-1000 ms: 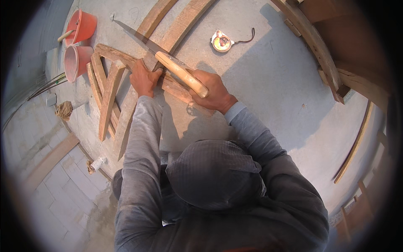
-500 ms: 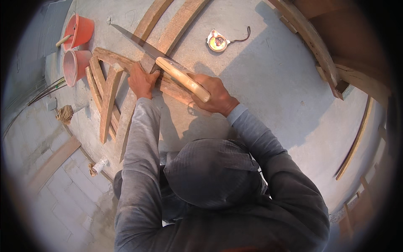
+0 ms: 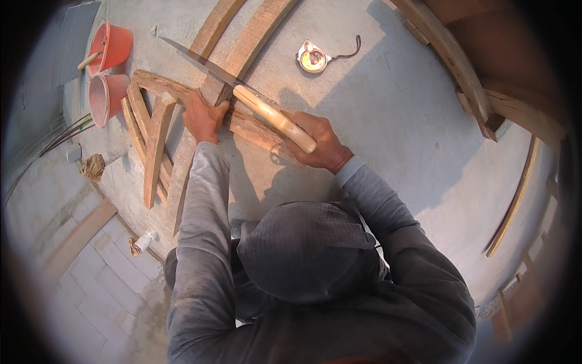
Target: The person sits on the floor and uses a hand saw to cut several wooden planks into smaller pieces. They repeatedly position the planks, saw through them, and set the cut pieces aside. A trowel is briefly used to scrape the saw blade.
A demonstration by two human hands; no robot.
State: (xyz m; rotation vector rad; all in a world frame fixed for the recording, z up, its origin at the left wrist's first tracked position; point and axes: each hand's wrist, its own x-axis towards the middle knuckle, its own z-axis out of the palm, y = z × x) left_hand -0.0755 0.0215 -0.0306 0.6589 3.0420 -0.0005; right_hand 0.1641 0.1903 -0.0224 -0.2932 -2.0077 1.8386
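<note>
My right hand [image 3: 322,143] is closed around the pale wooden handle of a handsaw [image 3: 276,119]. The saw's dark blade [image 3: 195,59] slants to the upper left and lies across a long wooden beam [image 3: 259,37]. Just on the near side of the blade, my left hand [image 3: 204,117] grips this beam, its thumb toward the saw. Under the beam runs a rough timber piece [image 3: 257,133], placed crosswise on the concrete floor. The saw's teeth and any cut are too small to make out.
A tape measure [image 3: 313,59] with a black strap lies beyond my right hand. Two red buckets [image 3: 118,47] [image 3: 109,96] stand at the far left, near loose wood strips [image 3: 156,151]. Another beam [image 3: 213,27] lies alongside. A wooden frame [image 3: 454,57] rises at the right.
My right hand has drawn the saw back a little, toward the lower right. My left hand stays in place on the beam.
</note>
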